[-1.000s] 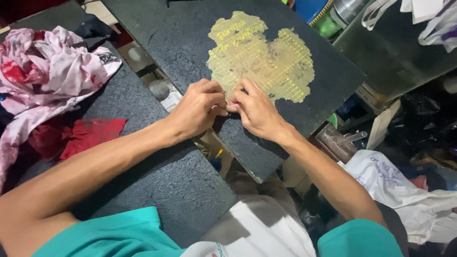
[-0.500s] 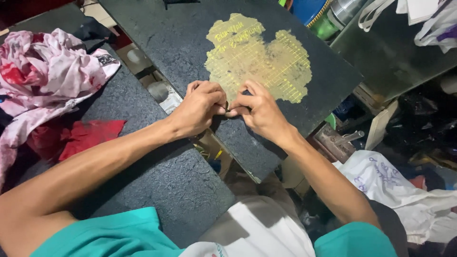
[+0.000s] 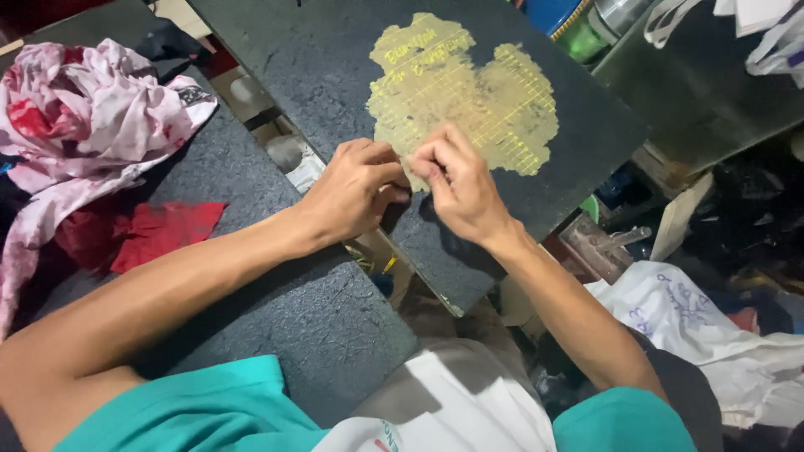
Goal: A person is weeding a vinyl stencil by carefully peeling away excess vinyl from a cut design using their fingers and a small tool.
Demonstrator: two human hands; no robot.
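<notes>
On the far left we saw a crumpled pink and white cloth lying on a dark table, with a red rag just beside it. Our left hand rested on the near edge of a dark board, its fingers curled and pressed together against the lower rim of a yellow gridded patch stuck flat on that board. Our right hand touched the left one, its fingers bunched, pinching the patch's lower edge. At the right lay a white bag.
</notes>
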